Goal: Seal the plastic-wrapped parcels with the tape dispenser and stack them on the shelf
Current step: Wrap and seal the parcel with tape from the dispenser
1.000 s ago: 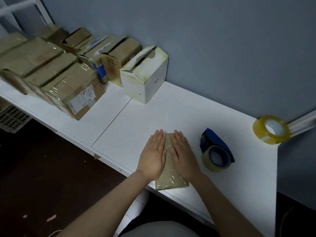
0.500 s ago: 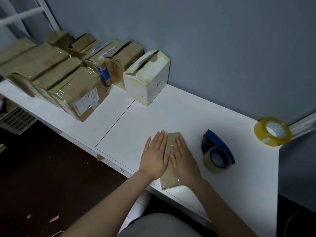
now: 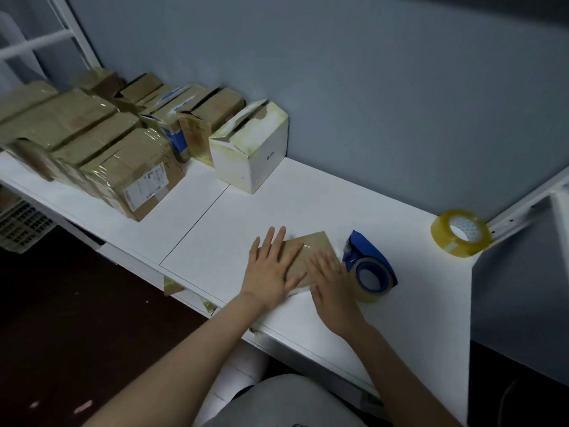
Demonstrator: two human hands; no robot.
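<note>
Both the left hand [image 3: 271, 269] and right hand [image 3: 331, 283] press flat, fingers straight, on the parcel [image 3: 311, 251].

The left hand [image 3: 271, 272] and blurred right hand [image 3: 332, 291] half-hide the parcel [image 3: 315, 242].

Spare yellowish tape roll [image 3: 461, 232] sits at my right edge of frame, white plastic crate [image 3: 21, 223] far left, dark floor [image 3: 77, 318] lower left, grey-blue wall [image 3: 369, 87] up top.

Glossy film-wrapped parcel [image 3: 311, 254]; matt white shelf [image 3: 215, 241].
</note>
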